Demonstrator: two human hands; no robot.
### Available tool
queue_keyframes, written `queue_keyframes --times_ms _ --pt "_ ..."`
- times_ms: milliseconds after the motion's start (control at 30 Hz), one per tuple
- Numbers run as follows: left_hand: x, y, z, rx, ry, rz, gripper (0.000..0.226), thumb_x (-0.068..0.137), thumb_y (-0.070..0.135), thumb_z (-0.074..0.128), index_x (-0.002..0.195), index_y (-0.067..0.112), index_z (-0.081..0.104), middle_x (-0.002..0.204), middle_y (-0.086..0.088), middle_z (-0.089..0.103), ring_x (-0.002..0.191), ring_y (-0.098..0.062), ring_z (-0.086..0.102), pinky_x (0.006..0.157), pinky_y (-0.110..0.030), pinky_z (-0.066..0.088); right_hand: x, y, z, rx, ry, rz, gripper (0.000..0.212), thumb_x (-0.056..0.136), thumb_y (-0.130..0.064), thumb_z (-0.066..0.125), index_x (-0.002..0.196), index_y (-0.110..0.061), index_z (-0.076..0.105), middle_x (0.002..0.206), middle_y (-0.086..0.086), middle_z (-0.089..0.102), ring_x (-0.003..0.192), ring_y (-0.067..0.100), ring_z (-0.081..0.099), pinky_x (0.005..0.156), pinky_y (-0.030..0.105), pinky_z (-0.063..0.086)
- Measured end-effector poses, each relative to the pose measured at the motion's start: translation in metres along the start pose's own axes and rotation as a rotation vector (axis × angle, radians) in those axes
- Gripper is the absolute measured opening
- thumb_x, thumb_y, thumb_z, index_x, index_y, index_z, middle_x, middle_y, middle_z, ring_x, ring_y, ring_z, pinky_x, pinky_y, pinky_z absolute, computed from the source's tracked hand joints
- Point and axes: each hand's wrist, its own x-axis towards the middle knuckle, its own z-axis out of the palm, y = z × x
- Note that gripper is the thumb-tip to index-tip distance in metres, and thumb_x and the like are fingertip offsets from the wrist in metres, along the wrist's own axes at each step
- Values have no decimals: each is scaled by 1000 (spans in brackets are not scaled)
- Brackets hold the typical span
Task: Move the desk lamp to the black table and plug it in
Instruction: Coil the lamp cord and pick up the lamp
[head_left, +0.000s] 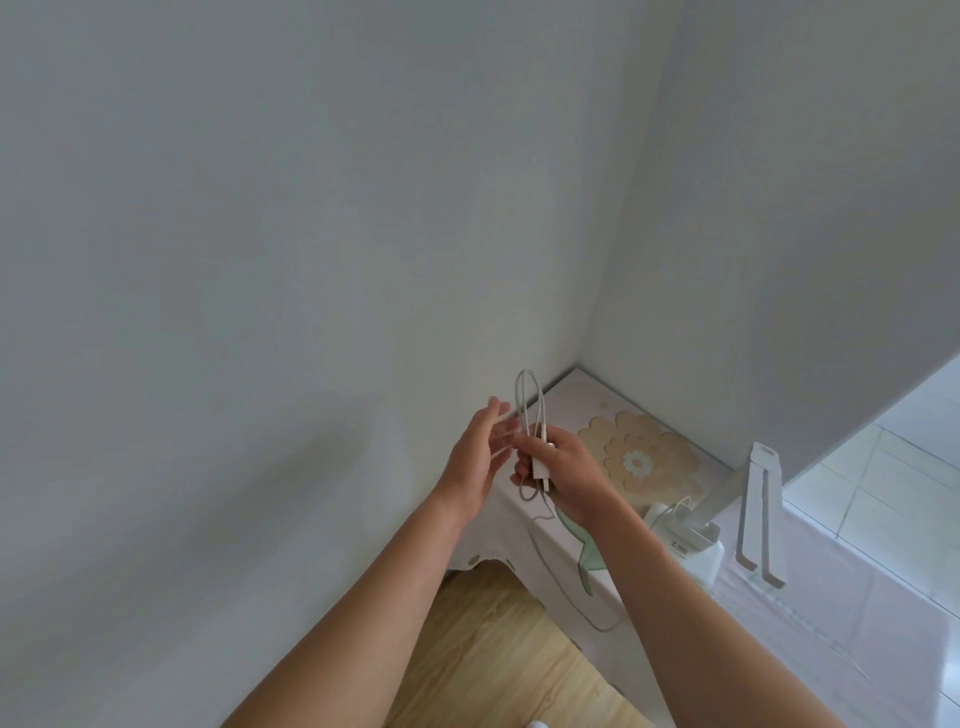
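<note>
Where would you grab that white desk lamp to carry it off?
Take the desk lamp by its slanted stem, probably low near the base, from the left: it is slim enough to wrap, and the long head hangs down on its right.

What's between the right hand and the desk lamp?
Only bare floral tablecloth up to the desk lamp, in the head view; right hand grips a white cable.
</note>
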Motion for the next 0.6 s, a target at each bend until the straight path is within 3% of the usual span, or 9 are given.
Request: queue_keyframes --times_ms 100,167,300,400,500,600 --pt "-7 -28 7 67 -122 -42 57 107 56 24 136 24 60 134 -5 69 128 -19 61 120 -46 33 0 -16 -3 49 44 -37 16 94 -17 70 78 -14 73 71 10 60 62 22 60 58 32 52" --pt "-12 -48 11 192 -223 -119 67 106 60 13 135 24 61 130 -5 71 125 -20 63 120 -45 31 3 -27 -7 85 75 -58 16 92 -18 71 78 -11 67 68 10 57 59 22 57 56 32 52" --pt "-16 -80 9 601 -335 -178 86 105 59 4 105 14 77 86 -8 72 99 -20 68 112 -42 34 2 -51 -19 146 111 -97 14 95 -11 67 84 -5 63 67 8 54 57 20 55 60 36 54" --pt "-10 -93 -1 698 -236 -157 82 110 47 13 87 3 78 77 -9 63 82 -21 59 105 -44 40 -7 -65 -33 134 169 -123 19 97 -7 63 78 -7 62 65 7 52 53 20 52 53 34 50" --pt "0 -94 -15 514 -35 -163 59 107 27 31 77 0 75 77 -21 65 76 -24 53 90 -42 46 -22 -73 -52 112 235 -138 23 96 -2 60 74 -7 59 64 8 49 49 19 48 48 31 44" --pt "10 -82 -23 349 150 -193 39 101 17 40 82 2 70 58 -8 53 62 -20 47 70 -35 41 -43 -69 -70 44 283 -124 18 92 -4 62 75 -6 57 63 9 50 49 20 46 47 32 42"
